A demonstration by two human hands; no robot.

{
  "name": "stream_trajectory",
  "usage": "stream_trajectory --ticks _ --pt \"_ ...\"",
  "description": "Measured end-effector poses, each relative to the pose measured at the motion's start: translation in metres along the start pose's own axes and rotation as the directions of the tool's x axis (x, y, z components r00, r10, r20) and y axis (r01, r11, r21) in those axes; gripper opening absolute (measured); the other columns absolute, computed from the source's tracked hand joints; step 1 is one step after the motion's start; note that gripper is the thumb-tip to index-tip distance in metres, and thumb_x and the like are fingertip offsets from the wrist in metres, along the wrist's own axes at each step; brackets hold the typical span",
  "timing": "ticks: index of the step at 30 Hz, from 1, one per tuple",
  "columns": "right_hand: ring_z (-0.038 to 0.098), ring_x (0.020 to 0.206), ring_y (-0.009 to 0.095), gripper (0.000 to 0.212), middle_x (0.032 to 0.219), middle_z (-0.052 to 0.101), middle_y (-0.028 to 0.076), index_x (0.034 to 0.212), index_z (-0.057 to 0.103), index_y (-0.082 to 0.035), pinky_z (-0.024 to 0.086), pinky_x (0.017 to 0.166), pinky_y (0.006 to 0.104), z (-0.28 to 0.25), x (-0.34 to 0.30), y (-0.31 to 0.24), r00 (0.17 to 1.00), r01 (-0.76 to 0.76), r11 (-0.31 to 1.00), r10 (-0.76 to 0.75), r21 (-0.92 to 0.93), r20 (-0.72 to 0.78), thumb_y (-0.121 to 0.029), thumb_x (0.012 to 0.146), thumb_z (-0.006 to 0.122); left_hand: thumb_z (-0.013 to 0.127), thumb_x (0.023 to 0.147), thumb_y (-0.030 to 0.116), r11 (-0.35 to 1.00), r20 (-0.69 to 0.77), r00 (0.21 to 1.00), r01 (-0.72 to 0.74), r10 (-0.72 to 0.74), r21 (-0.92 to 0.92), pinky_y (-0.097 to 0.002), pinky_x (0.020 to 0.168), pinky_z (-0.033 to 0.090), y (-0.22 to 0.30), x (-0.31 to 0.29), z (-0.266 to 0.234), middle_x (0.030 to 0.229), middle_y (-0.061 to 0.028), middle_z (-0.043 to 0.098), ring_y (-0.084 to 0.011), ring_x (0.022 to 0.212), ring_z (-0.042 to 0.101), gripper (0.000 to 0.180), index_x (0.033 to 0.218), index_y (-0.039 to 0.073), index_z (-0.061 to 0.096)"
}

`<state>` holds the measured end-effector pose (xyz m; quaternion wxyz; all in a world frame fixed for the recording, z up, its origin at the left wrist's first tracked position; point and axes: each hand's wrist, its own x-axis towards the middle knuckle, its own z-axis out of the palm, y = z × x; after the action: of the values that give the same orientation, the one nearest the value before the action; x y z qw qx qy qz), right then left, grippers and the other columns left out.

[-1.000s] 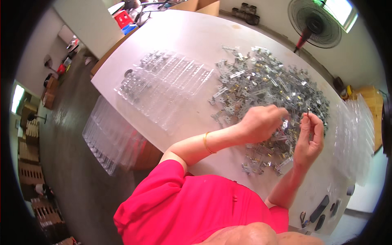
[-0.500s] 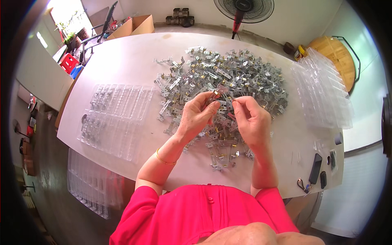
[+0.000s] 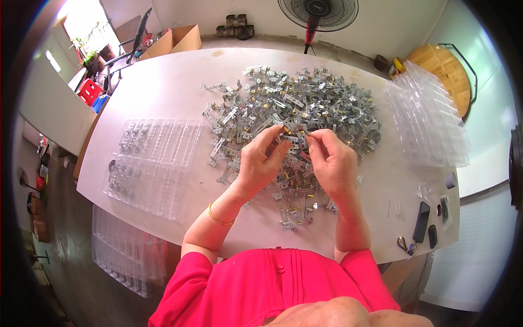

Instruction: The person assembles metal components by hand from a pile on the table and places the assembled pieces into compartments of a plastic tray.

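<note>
Above the near middle of a wide pile of small silvery metal brackets [image 3: 327,103], several with brass-coloured bits, my two hands face each other. My left hand [image 3: 259,161] pinches a small metal bracket [image 3: 289,131] between thumb and fingers. Close by on the right, my right hand [image 3: 333,163] has thumb and forefinger pressed together at the bracket's other side. What lies between those right fingertips is too small to make out. To the left, a clear plastic tray [image 3: 177,182] lies on the white table [image 3: 163,76], with brackets in some of its slots.
Stacked clear trays [image 3: 425,120] stand at the table's right. Near the right front corner lie a black phone [image 3: 421,222], keys [image 3: 406,247] and a grey roll [image 3: 450,180]. More clear trays [image 3: 122,250] sit below the left edge. A fan [image 3: 317,13] stands behind the table.
My hands have shifted slightly, and my left fingers are now more spread around the bracket. A reddish bit seen at the fingertips before is now lower, between the hands. The view has tilted a little.
</note>
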<state>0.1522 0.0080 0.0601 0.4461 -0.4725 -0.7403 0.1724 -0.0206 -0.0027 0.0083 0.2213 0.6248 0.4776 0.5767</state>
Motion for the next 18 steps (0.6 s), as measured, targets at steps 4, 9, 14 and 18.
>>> stream_trajectory --ticks 4,9,14,18 --pt "0.066 0.065 0.030 0.007 0.074 0.066 0.013 0.094 0.063 -0.007 0.049 0.059 0.0386 -0.002 0.001 -0.003 0.999 -0.025 1.000 0.025 0.010 0.022 -0.013 0.093 0.067 0.072 0.087 0.002 0.987 0.027 0.990 -0.143 0.141 0.079 -0.0264 0.063 0.051 0.004 0.002 0.001 0.085 -0.0058 0.065 -0.0110 0.069 0.060 0.035 0.121 0.000 0.064" --pt "0.068 0.064 0.022 0.013 0.075 0.069 0.012 0.107 0.062 -0.007 0.050 0.059 0.0332 -0.001 0.003 0.000 0.976 -0.184 0.971 0.162 0.153 0.147 -0.012 0.096 0.065 0.069 0.087 0.003 0.968 0.009 0.981 -0.194 0.195 0.157 -0.0330 0.056 0.050 0.002 0.001 0.000 0.080 -0.0105 0.063 -0.0223 0.062 0.063 0.030 0.116 0.004 0.066" --pt "0.066 0.077 0.011 0.021 0.087 0.071 0.006 0.121 0.061 -0.002 0.054 0.072 0.0268 -0.013 0.004 0.013 0.928 -0.278 0.891 0.152 0.359 0.341 -0.006 0.102 0.052 0.070 0.086 0.002 0.924 0.056 0.945 -0.328 0.324 0.195 -0.0342 0.060 0.052 0.001 0.001 0.004 0.087 -0.0111 0.066 -0.0248 0.068 0.065 0.033 0.118 0.004 0.065" --pt "0.066 0.082 0.012 0.022 0.094 0.070 0.006 0.119 0.062 0.002 0.054 0.079 0.0269 -0.027 0.011 0.017 0.889 -0.332 0.844 0.130 0.421 0.439 -0.008 0.106 0.047 0.069 0.088 0.009 0.907 0.099 0.936 -0.352 0.338 0.232 -0.0392 0.065 0.052 -0.001 0.001 0.003 0.087 -0.0115 0.066 -0.0305 0.076 0.066 0.030 0.117 0.006 0.063"
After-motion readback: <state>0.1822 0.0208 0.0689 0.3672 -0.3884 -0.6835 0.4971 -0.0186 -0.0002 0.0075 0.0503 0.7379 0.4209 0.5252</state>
